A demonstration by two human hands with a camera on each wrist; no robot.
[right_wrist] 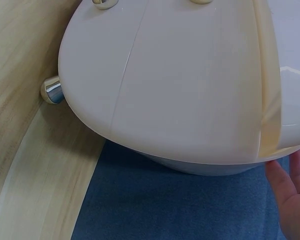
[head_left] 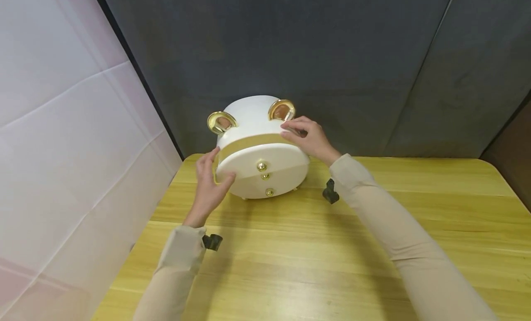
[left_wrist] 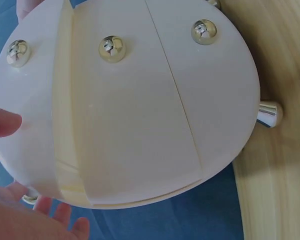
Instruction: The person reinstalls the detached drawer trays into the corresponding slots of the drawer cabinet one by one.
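A round white container [head_left: 261, 146] with a gold band, two gold ring handles [head_left: 221, 122] and three gold knobs [head_left: 262, 166] lies tipped on the wooden table [head_left: 311, 247], its flat knobbed face toward me. My left hand [head_left: 209, 183] grips its left rim, thumb on the face. My right hand [head_left: 304, 134] holds the upper right rim beside the other ring [head_left: 281, 110]. The left wrist view shows the face [left_wrist: 130, 100], a thumb [left_wrist: 5, 122] and a small metal foot [left_wrist: 267, 114]. The right wrist view shows the face [right_wrist: 190, 90] and my fingers [right_wrist: 292, 200] at its edge.
A dark grey cloth backdrop [head_left: 332, 58] hangs just behind the container. A white panel [head_left: 62, 127] stands along the table's left side. Bare wood stretches to the right and toward me. Small black wrist cameras [head_left: 212, 242] sit on both sleeves.
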